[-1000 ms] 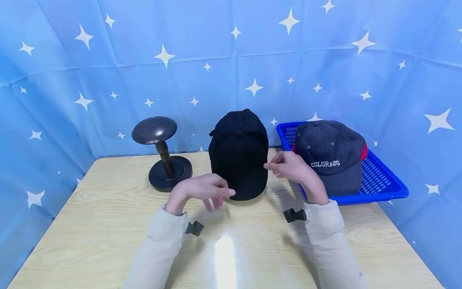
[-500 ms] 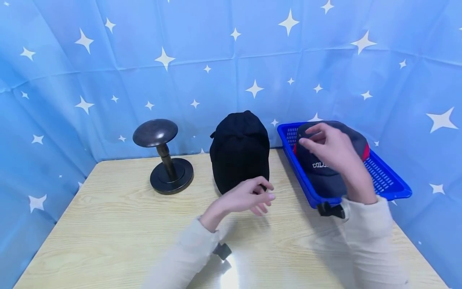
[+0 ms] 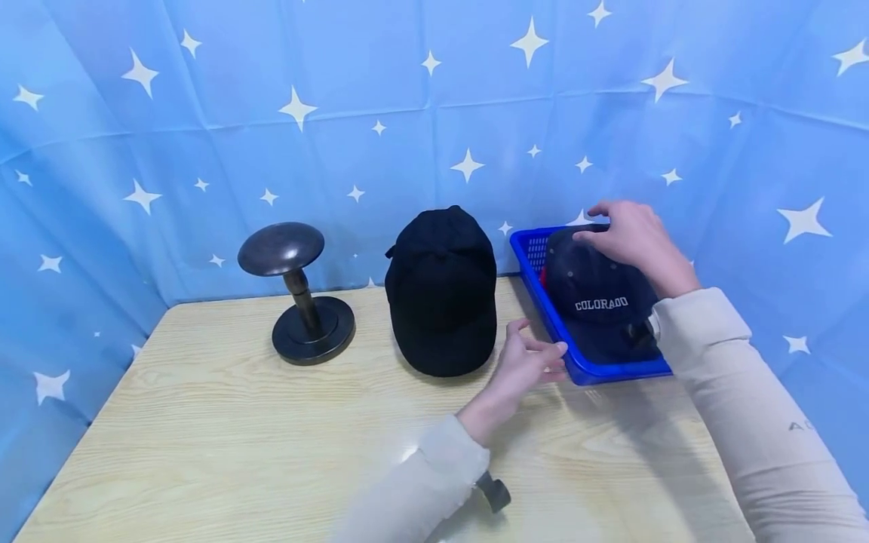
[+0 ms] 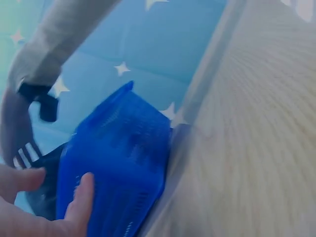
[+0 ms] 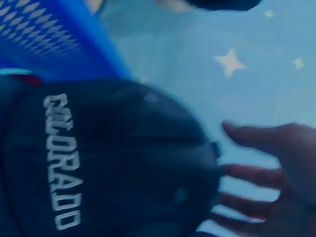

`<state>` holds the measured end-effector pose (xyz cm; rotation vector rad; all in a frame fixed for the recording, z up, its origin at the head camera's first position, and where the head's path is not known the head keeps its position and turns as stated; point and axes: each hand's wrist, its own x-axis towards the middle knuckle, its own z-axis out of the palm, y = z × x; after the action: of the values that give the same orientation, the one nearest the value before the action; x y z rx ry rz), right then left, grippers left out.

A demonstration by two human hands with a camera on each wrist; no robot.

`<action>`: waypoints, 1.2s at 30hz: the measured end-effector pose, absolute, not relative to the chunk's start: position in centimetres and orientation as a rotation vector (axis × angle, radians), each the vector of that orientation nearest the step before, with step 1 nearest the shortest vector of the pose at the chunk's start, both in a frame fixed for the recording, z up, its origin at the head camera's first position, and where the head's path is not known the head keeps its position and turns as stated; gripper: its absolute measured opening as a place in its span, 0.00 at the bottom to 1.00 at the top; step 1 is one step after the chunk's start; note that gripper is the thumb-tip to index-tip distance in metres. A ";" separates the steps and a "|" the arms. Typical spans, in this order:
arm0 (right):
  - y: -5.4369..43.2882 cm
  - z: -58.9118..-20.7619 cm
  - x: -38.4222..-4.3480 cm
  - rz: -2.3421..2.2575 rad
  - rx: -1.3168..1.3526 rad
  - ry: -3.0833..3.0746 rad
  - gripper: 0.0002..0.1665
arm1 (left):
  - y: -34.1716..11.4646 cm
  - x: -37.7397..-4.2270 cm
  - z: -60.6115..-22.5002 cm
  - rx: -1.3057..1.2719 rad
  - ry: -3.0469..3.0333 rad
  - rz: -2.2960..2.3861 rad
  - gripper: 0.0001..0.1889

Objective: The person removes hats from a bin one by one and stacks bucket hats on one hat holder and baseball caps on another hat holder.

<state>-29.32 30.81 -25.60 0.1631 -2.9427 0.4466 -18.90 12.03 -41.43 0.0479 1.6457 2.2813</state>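
Observation:
A dark navy baseball cap (image 3: pixel 591 283) with white COLORADO lettering lies in a blue plastic basket (image 3: pixel 553 317), its brim toward the front. My right hand (image 3: pixel 631 234) is over the crown, thumb and fingers spread apart. In the right wrist view its fingertips are right at the top of the cap (image 5: pixel 123 153). My left hand (image 3: pixel 523 366) is low at the basket's near left corner, fingers parted and holding nothing. A plain black cap (image 3: pixel 441 294) stands upright left of that hand, brim facing front.
A dark metal hat stand (image 3: pixel 299 290) with a domed top and round base stands at the left of the wooden table (image 3: pixel 224 437). Something red shows beside the navy cap inside the basket. A blue star-patterned curtain (image 3: pixel 380 68) surrounds the table's back and sides.
Both hands have moved right, away from the black cap. The right hand has reached over the navy cap, and the left has come to the basket's corner. The caps have stayed in place.

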 end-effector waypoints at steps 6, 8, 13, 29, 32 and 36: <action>31.3 -26.1 -30.5 0.535 0.187 -2.916 0.29 | 14.6 -18.8 -41.5 -0.033 1.615 2.397 0.39; 31.3 -26.5 -30.8 0.537 0.185 -2.916 0.27 | 14.8 -19.0 -41.6 -0.023 1.609 2.403 0.41; 31.4 -26.7 -31.2 0.512 0.211 -2.892 0.22 | 14.5 -19.4 -41.6 0.018 1.600 2.382 0.44; 33.5 -20.2 -27.4 1.098 0.257 -2.381 0.14 | 14.5 -19.3 -41.2 0.055 1.628 2.323 0.44; 33.5 -18.8 -26.3 1.540 0.395 -2.072 0.14 | 14.1 -19.6 -41.1 0.073 1.541 2.340 0.44; 33.1 -17.3 -24.4 1.753 0.512 -1.826 0.16 | 13.3 -20.1 -41.0 0.095 1.447 2.345 0.38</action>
<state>-24.42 33.12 -17.28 0.5115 -1.8258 1.7528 -20.14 13.31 -41.01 0.0950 1.4467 2.3449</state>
